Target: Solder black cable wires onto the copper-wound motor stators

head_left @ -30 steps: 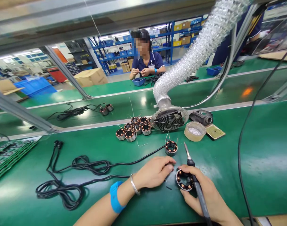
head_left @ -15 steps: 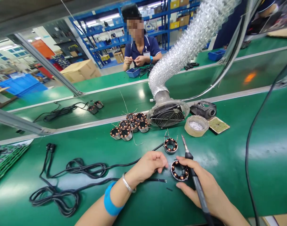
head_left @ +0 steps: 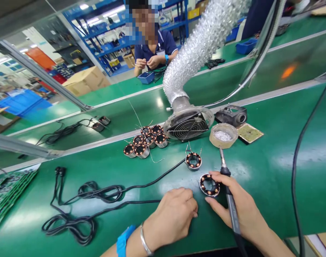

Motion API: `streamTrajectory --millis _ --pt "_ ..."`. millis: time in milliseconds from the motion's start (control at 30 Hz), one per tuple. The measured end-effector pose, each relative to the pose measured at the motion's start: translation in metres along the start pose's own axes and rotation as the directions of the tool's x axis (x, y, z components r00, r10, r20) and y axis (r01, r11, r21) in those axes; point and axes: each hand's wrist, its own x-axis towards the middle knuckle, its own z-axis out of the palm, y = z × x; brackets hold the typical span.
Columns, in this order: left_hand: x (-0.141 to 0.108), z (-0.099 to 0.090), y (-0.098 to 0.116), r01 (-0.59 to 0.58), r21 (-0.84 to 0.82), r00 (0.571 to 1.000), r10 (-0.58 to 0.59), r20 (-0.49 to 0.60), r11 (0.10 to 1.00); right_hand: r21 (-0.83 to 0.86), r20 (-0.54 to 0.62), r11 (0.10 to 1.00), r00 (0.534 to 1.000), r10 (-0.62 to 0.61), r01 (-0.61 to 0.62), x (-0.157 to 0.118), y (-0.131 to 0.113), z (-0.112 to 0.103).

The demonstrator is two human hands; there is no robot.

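- Right hand (head_left: 242, 205): clamped on a soldering iron (head_left: 233, 214), coil ring (head_left: 203, 189) between thumb and forefinger.
- Left hand (head_left: 173, 216): apart, curled at a black cable (head_left: 120, 205); cannot tell whether it grips.
- Beyond: second ring (head_left: 193, 167), on the green table (head_left: 261, 167).

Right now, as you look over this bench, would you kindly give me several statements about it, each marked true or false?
1. The right hand holds a soldering iron. True.
2. A wound ring sits between the right hand's thumb and forefinger. True.
3. In the picture, the fan is left of the round dish. True.
4. The round dish is full of black cords. False: silvery bits lie in it.
5. The left hand grips the fan. False: the fan stands apart, farther back.
6. Both wrists are bare. False: a silver bracelet is on the left one.
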Motion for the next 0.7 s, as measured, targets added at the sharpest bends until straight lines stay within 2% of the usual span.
streamTrajectory --millis 133,533,633,700 --pt "0.0039 0.0035 0.0057 0.000 -0.030 0.998 -0.002 -0.069 1.000 0.033 0.014 0.999 0.999 0.030 -0.030 -0.0010 -0.0009 -0.0024" --pt "0.0034 -0.0033 0.0005 0.080 -0.007 0.997 -0.080 0.021 0.997 0.053 -0.018 0.998 1.000 0.025 -0.024 -0.0026 -0.0024 0.0017" --pt "0.0033 -0.0013 0.0039 0.032 0.057 0.999 -0.033 0.016 0.998 0.052 -0.035 0.999 0.999 0.001 0.001 -0.0005 -0.0046 0.0017" --pt "0.0046 0.0027 0.0076 -0.014 0.048 0.999 0.016 -0.036 0.999 0.058 -0.041 0.998 0.999 -0.009 0.011 0.0013 -0.0066 0.0014"
